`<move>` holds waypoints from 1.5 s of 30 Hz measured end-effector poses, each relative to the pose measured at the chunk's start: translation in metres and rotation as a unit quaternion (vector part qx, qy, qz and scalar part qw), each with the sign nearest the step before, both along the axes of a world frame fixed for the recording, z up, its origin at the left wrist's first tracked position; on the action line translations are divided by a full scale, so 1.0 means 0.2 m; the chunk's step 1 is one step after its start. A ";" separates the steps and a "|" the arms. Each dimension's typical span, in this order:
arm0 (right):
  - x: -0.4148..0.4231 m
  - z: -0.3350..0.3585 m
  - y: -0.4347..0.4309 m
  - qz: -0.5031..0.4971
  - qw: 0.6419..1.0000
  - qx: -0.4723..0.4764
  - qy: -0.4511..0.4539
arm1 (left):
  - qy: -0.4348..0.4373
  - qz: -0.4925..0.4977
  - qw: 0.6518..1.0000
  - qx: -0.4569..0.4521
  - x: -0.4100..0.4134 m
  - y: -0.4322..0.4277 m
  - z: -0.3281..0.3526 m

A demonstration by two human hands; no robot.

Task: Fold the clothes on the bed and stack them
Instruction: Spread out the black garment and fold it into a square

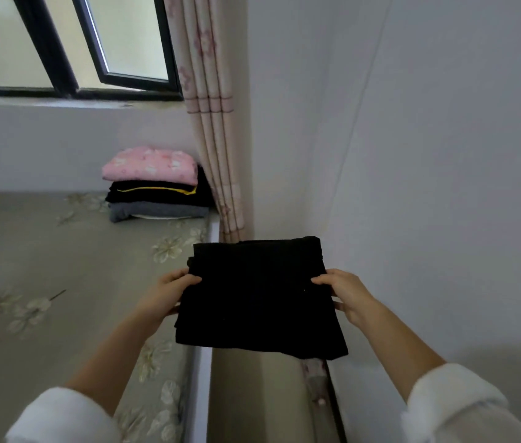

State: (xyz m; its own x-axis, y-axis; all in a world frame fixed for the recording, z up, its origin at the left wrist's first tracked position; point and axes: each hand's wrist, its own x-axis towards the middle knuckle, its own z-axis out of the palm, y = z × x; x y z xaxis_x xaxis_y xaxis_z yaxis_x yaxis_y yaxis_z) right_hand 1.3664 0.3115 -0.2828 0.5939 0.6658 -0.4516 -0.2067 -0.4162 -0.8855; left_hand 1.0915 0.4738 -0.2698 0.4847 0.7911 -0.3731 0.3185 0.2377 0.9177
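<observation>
My left hand (169, 292) and right hand (345, 292) grip the folded black garment (259, 295); I judge only laying it on the far-corner stack (157, 187) on the bed (45, 251) remains.

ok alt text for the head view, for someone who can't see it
The left hand and right hand hold a folded black garment by its sides over the edge of a bed. A stack of clothes, pink on top, sits at its far corner by a curtain.
</observation>
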 end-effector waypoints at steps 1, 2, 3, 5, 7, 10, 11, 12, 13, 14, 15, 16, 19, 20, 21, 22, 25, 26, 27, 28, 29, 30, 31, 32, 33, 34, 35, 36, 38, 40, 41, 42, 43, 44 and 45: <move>0.05 -0.01 0.11 0.012 1.000 0.000 0.003 | 0.005 0.010 1.000 0.000 0.04 0.08 -0.01; 0.10 -0.02 0.22 0.025 1.000 0.001 0.006 | 0.007 0.020 1.000 -0.001 0.08 0.16 -0.01; 0.15 -0.03 0.33 0.036 0.999 0.000 0.009 | 0.007 0.031 0.999 -0.003 0.11 0.25 -0.01; 0.28 -0.06 0.57 0.054 0.998 0.003 0.014 | 0.006 0.049 0.999 -0.005 0.20 0.45 -0.01; 0.40 -0.09 0.79 0.073 0.997 0.001 0.014 | 0.006 0.058 0.998 -0.006 0.29 0.64 -0.01; 0.58 -0.08 1.14 0.097 0.995 -0.010 0.011 | 0.004 0.079 0.997 -0.013 0.45 0.92 0.03; 0.63 -0.07 1.27 0.105 0.994 -0.011 0.008 | 0.008 0.088 0.996 -0.012 0.50 1.02 0.05; 0.67 -0.05 1.40 0.114 0.993 -0.008 0.006 | 0.007 0.097 0.995 -0.010 0.54 1.12 0.06; 0.71 -0.04 1.52 0.120 0.993 -0.004 0.005 | 0.006 0.108 0.994 -0.009 0.58 1.21 0.07; 0.74 -0.02 1.65 0.123 0.992 -0.001 0.003 | 0.007 0.120 0.993 -0.009 0.60 1.30 0.07; 0.76 -0.01 1.75 0.124 0.992 -0.001 -0.003 | 0.012 0.134 0.991 -0.010 0.62 1.38 0.06; 0.77 0.00 1.86 0.125 0.992 0.001 -0.009 | 0.016 0.150 0.989 -0.009 0.63 1.46 0.06; 0.79 0.01 2.18 0.142 0.990 0.008 -0.003 | 0.017 0.199 0.980 0.004 0.66 1.73 0.06; 0.79 0.00 2.29 0.150 0.989 0.008 0.003 | 0.017 0.214 0.977 0.009 0.66 1.82 0.07; 0.79 0.00 2.40 0.158 0.987 0.009 0.011 | 0.018 0.224 0.974 0.014 0.66 1.92 0.07; 0.79 0.00 2.51 0.165 0.986 0.010 0.018 | 0.019 0.229 0.973 0.021 0.66 2.03 0.07; 0.77 -0.05 2.84 0.179 0.983 0.013 0.021 | 0.027 0.230 0.972 0.035 0.62 2.34 0.08; 0.76 -0.06 2.95 0.187 0.982 0.015 0.022 | 0.032 0.226 0.973 0.041 0.60 2.44 0.07; 0.74 -0.08 3.06 0.196 0.980 0.018 0.025 | 0.038 0.224 0.973 0.047 0.58 2.55 0.06; 0.73 -0.09 3.17 0.207 0.978 0.016 0.028 | 0.044 0.225 0.972 0.050 0.55 2.66 0.05; 0.71 -0.11 3.28 0.217 0.976 0.013 0.028 | 0.050 0.230 0.970 0.053 0.53 2.79 0.04; 0.68 -0.12 3.38 0.226 0.974 0.008 0.027 | 0.057 0.238 0.968 0.054 0.50 2.91 0.04; 0.66 -0.13 3.48 0.230 0.973 0.003 0.028 | 0.065 0.247 0.965 0.055 0.48 3.02 0.03; 0.64 -0.14 3.57 0.233 0.972 -0.002 0.028 | 0.070 0.257 0.962 0.053 0.46 3.13 0.02; 0.61 -0.16 3.66 0.235 0.972 -0.006 0.029 | 0.074 0.264 0.960 0.050 0.44 3.24 0.01; 0.59 -0.16 3.75 0.233 0.972 -0.008 0.030 | 0.077 0.268 0.959 0.049 0.42 3.35 0.01; 0.57 -0.17 3.85 0.229 0.973 -0.007 0.030 | 0.081 0.270 0.958 0.050 0.41 3.45 0.00; 0.56 -0.18 3.94 0.225 0.974 -0.004 0.027 | 0.085 0.271 0.958 0.050 0.40 3.55 -0.01; 0.55 -0.20 4.13 0.222 0.975 -0.011 0.014 | 0.094 0.267 0.958 0.050 0.39 3.73 -0.03; 0.54 -0.21 4.28 0.217 0.976 -0.023 0.014 | 0.100 0.265 0.958 0.051 0.39 3.88 -0.05; 0.54 -0.22 4.34 0.209 0.977 -0.024 0.021 | 0.101 0.266 0.957 0.054 0.39 3.95 -0.06; 0.54 -0.23 4.39 0.200 0.979 -0.027 0.027 | 0.100 0.267 0.957 0.058 0.39 4.01 -0.07; 0.54 -0.25 4.44 0.193 0.980 -0.026 0.032 | 0.099 0.269 0.956 0.064 0.39 4.07 -0.08; 0.54 -0.26 4.48 0.190 0.981 -0.026 0.040 | 0.099 0.271 0.955 0.071 0.39 4.13 -0.10; 0.54 -0.28 4.51 0.187 0.981 -0.025 0.048 | 0.102 0.275 0.953 0.079 0.40 4.18 -0.12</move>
State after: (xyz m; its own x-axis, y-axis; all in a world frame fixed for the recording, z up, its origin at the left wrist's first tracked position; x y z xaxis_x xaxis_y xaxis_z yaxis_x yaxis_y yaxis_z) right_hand 1.4750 1.2141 -0.3391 0.2661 0.8046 -0.5309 -0.1131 -0.5209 -0.8461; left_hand 1.1707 1.3098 -0.2937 -0.0889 0.9587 -0.2700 0.3612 0.2837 0.8883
